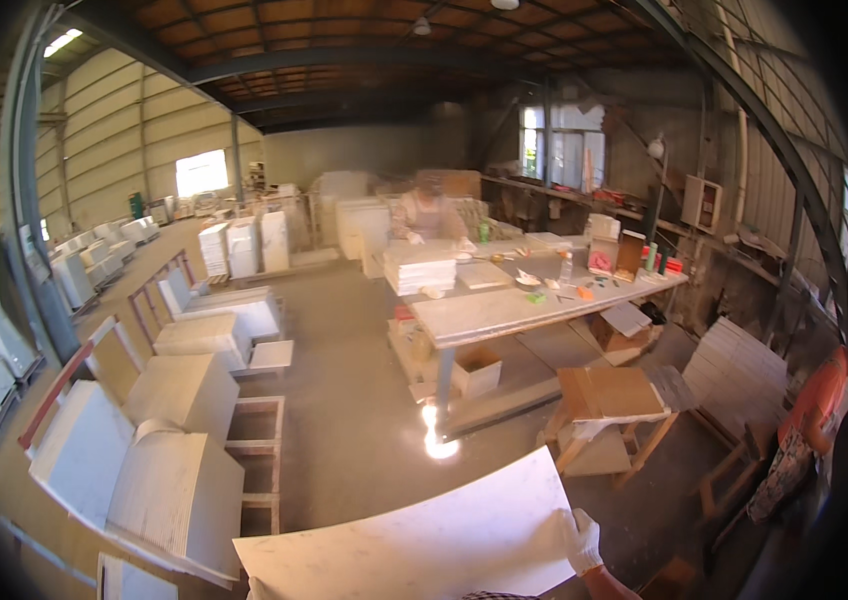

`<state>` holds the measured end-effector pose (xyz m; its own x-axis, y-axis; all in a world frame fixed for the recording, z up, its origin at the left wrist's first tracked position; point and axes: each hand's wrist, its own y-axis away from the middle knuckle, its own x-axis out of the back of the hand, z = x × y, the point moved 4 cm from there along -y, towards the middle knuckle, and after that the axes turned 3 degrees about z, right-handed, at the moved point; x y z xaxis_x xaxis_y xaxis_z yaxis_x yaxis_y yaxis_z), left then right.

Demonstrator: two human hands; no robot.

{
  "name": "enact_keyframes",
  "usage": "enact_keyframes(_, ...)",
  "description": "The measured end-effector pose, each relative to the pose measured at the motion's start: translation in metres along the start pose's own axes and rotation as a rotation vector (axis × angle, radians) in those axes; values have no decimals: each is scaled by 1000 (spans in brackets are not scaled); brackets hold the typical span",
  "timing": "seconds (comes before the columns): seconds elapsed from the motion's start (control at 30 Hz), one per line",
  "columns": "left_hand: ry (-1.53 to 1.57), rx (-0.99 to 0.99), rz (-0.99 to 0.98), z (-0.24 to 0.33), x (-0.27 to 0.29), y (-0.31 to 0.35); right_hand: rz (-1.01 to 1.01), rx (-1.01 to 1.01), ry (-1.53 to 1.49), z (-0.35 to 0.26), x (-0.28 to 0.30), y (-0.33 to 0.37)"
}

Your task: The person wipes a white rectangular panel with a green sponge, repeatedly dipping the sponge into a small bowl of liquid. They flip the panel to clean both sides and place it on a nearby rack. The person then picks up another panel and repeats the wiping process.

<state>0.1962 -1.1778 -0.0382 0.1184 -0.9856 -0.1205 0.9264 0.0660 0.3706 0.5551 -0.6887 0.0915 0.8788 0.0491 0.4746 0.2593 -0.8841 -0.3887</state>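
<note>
A large white slab with faint grey veins (424,535) spans the lower middle of the head view, tilted, its right side higher than its left. My right hand (581,542), in a white glove, grips the slab's right edge, the fingers partly behind it. My left hand is out of sight, and the slab's lower part runs out of the picture.
Stacked white slabs (184,490) lean on racks along the left. Ahead stands a long worktable (514,315) with bottles, tools and a slab pile (421,270); a person (429,215) works behind it. A wooden stand (609,395) and another person (814,420) are at right.
</note>
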Motion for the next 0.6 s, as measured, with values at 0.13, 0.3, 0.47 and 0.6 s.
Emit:
enact_keyframes(0.13, -123, 88, -71, 11, -80, -71, 47, -215, 63, 10, -1, -15)
enact_keyframes(0.3, -36, 127, -170, 7, -168, -120, 148, -353, -33, 28, -8, -38)
enact_keyframes(0.47, -18, 56, -291, -1, -276, -176, 236, -397, -63, 69, -36, -101)
enact_keyframes(0.6, 15, 65, -281, -4, -362, -182, 258, -378, -46, 109, -60, -181)
